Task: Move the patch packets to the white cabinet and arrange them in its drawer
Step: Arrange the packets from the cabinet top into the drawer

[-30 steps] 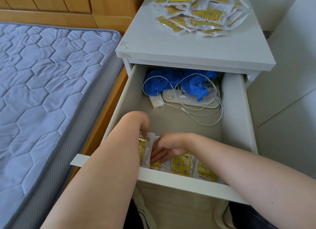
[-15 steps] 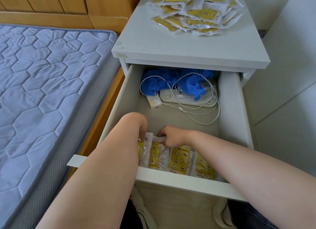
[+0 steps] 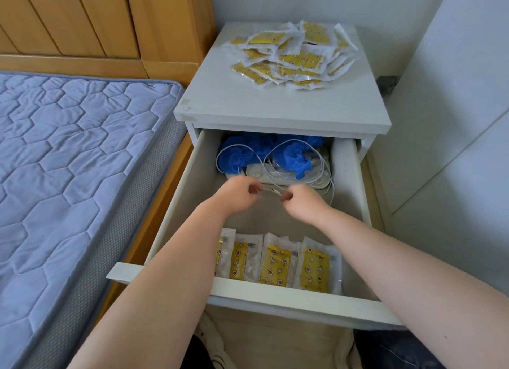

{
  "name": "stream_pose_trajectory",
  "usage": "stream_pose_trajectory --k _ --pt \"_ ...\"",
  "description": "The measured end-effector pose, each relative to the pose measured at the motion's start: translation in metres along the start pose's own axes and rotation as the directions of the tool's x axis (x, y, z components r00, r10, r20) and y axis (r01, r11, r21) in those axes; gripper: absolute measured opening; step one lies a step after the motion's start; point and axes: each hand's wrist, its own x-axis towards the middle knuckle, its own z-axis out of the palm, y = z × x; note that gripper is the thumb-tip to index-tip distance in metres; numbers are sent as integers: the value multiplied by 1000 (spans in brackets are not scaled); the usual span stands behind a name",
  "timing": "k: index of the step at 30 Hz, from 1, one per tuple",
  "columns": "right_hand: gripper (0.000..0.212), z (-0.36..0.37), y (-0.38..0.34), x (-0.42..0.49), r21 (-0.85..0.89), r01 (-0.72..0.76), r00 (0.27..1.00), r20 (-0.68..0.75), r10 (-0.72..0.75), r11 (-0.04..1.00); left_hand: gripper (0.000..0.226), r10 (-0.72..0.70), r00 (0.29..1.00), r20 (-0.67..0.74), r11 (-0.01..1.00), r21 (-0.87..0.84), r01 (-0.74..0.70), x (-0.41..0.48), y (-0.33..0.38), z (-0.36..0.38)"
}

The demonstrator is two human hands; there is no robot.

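Light, limp and slippery by the look, the patch packets (image 3: 292, 57) — heaped on the white cabinet (image 3: 275, 106), some standing at the front of the drawer (image 3: 289, 297) — want edge pinches; left hand (image 3: 239, 194) and right hand (image 3: 302, 204) hover loosely curled, empty.

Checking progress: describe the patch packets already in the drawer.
The patch packets in the drawer are clear plastic sachets with yellow starry inserts. Four show, propped in an overlapping row against the drawer's front panel. The left forearm hides the row's left end. Left hand and right hand hover beyond, not touching.
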Motion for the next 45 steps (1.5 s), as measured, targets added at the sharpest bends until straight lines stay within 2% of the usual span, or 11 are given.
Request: stream_pose_trajectory --k 3,7,13,18,25,28,30,32,37,40,45 --pt "27 -30 -4 -5 17 20 994 -105 -18 1000 24 74 970 -230 987 -119 -103 -3 26 -4" --pt "25 -77 -18 -11 26 68 963 -261 -58 997 25 95 898 -429 961 -197 -196 -5 60 -29" --pt "23 -136 -30 -11 43 156 906 -404 -126 987 25 160 821 -548 943 -160 -291 6 100 -76" --pt "30 -159 -25 4 41 212 881 -440 -173 976 28 171 852 -494 976 -36 -217 28 97 -93" --pt "62 -171 -18 42 93 101 939 -339 -64 990 47 -32 907 -421 978 -201 -59 66 84 -111" --pt "65 -165 -20 61 56 94 893 -446 -60 994 56 -70 880 -469 974 -221 -41 79 84 -112" --pt "63 -161 -24 72 3 122 832 -545 -101 993 61 -55 872 -486 992 -128 -9 87 84 -109" --pt "65 -158 -27 85 -40 103 799 -592 -106 994 64 -18 880 -475 994 88 68 95 84 -101" --pt "76 -159 -35 120 -288 30 800 -567 -196 957 66 61 910 -410 918 380 110 105 82 -92" --pt "74 -159 -38 130 -409 79 798 -521 -303 909 65 123 928 -353 890 453 54 107 80 -95" --pt "71 -160 -40 133 -422 123 826 -458 -328 898 64 133 934 -330 896 442 29 107 80 -96"
